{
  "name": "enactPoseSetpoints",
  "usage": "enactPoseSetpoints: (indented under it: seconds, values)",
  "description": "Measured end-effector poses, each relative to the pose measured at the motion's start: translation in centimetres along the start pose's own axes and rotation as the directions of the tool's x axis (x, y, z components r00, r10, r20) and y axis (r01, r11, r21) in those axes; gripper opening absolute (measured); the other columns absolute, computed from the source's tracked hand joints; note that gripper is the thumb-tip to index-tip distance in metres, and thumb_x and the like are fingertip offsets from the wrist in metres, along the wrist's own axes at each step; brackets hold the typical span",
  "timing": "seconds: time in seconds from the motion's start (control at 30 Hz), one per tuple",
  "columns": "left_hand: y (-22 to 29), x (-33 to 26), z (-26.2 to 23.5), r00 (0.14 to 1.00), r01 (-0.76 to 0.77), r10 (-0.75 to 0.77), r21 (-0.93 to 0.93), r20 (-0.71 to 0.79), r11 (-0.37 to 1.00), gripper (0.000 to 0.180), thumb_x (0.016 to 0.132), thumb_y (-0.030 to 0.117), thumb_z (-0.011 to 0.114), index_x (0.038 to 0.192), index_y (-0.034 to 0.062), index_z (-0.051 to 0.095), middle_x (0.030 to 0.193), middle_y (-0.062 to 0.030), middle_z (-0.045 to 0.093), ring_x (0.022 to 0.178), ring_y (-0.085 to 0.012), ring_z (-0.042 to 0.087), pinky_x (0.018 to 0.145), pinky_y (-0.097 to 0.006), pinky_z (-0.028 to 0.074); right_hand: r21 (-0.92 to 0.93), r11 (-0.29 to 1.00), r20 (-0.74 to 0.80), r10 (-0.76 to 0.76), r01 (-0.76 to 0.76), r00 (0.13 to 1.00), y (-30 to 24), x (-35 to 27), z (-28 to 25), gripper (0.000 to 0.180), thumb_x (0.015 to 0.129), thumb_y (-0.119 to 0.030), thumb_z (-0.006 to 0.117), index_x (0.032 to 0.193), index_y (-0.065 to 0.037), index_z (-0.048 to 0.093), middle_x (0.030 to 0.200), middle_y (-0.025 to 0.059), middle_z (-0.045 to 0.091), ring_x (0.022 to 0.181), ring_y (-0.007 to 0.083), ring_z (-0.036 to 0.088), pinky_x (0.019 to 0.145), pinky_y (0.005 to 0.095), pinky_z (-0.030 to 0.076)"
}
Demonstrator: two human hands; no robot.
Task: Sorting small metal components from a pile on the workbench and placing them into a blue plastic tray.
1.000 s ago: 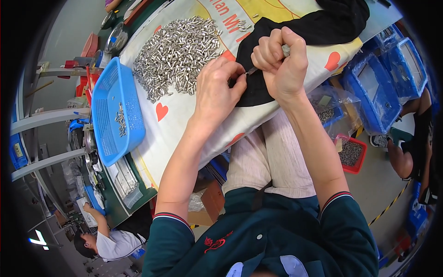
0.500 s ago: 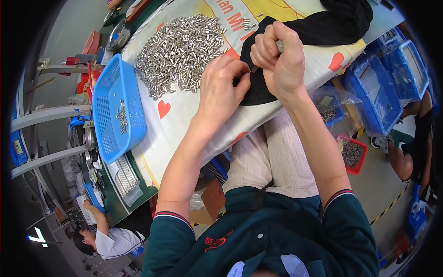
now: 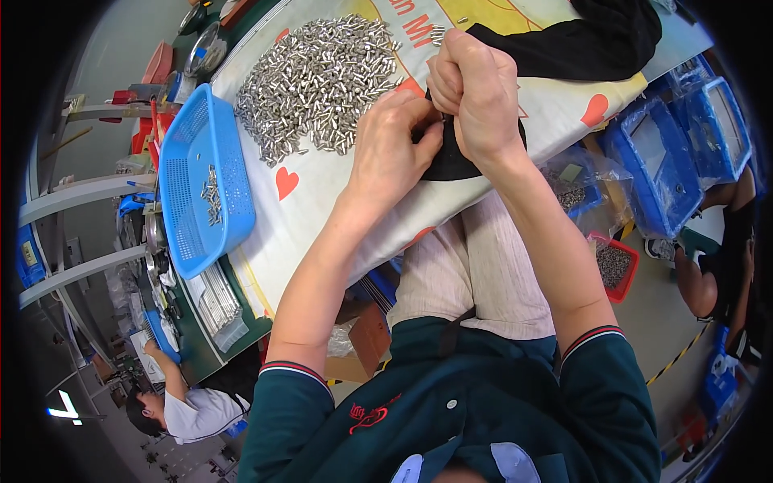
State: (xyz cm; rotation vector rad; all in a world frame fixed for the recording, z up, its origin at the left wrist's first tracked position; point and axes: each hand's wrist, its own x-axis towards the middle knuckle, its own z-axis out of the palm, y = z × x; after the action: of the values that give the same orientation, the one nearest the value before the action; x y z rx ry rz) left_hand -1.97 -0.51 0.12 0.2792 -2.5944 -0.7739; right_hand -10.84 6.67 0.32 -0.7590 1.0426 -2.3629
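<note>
My left hand (image 3: 394,146) is closed in a pinch, thumb against bent fingers, beside the right edge of a pile of small silvery pointed metal pieces (image 3: 310,88). Whatever its fingertips hold is hidden. Right next to it, my right hand (image 3: 481,101) is curled into a fist, and its contents cannot be made out. Both hands meet over a black cloth (image 3: 451,165) on the table. More black fabric (image 3: 576,52) stretches away to the far right. A few loose metal pieces (image 3: 437,34) lie just beyond my right fist.
A blue perforated basket (image 3: 241,173) with some metal pieces stands at the table's left. The printed cover (image 3: 302,225) drapes over the near edge. Blue crates (image 3: 652,161) and a red bin (image 3: 618,270) are at right. One person (image 3: 193,414) sits lower left, another (image 3: 725,258) far right.
My right fist has moved slightly left, closer to my left hand, and turned so the greyish bit that showed in it is hidden. My left hand stays pinched in nearly the same place.
</note>
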Motion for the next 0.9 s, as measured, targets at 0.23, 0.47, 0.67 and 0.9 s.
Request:
enactPoseSetpoints:
  seconds: [0.23,0.47,0.67,0.9]
  values:
    - [0.2,0.0,-0.1,0.999,0.033,-0.034,0.027,0.031,0.999,0.008,0.066,0.003,0.064,0.071,-0.0020,0.060,0.067,-0.0126,0.056,0.065,-0.0285,0.055,0.061,-0.038,0.044,-0.115,0.991,-0.045,-0.076,0.071,0.996,0.5,-0.2,-0.1,0.039,0.090,-0.019,0.039,0.054,-0.008,0.030,0.046,-0.0032,0.027,0.039,0.0053,0.020,0.037,0.0235,0.016]
    - [0.2,-0.8,-0.4,0.997,0.005,0.000,0.072,-0.071,0.997,0.008,0.068,0.002,0.065,0.076,0.0012,0.064,0.067,-0.0097,0.057,0.064,-0.0243,0.056,0.059,-0.034,0.045,0.311,0.950,-0.142,0.082,-0.035,0.986,-1.6,0.2,-2.3,0.036,0.085,-0.021,0.036,0.053,-0.009,0.025,0.044,-0.0018,0.022,0.039,0.0073,0.015,0.037,0.0253,0.014]
    - [-0.3,-0.4,-0.2,0.989,-0.123,0.134,0.149,-0.068,0.981,0.011,0.071,0.001,0.064,0.083,0.0001,0.065,0.072,-0.0089,0.058,0.062,-0.0187,0.056,0.058,-0.028,0.044,0.284,0.958,-0.136,0.078,-0.037,0.988,-2.2,0.3,-2.1,0.040,0.089,-0.028,0.034,0.054,-0.011,0.026,0.044,-0.0022,0.021,0.040,0.0081,0.014,0.041,0.0253,0.016]
    - [-0.2,-0.6,0.4,0.997,-0.032,0.037,0.071,-0.075,0.997,0.009,0.069,0.003,0.066,0.077,0.0013,0.064,0.068,-0.0093,0.054,0.067,-0.0249,0.052,0.062,-0.035,0.042,0.265,0.963,-0.101,0.075,-0.046,0.992,-1.0,0.6,-1.9,0.038,0.086,-0.023,0.037,0.052,-0.010,0.027,0.044,-0.0026,0.023,0.038,0.0067,0.016,0.038,0.0250,0.015]
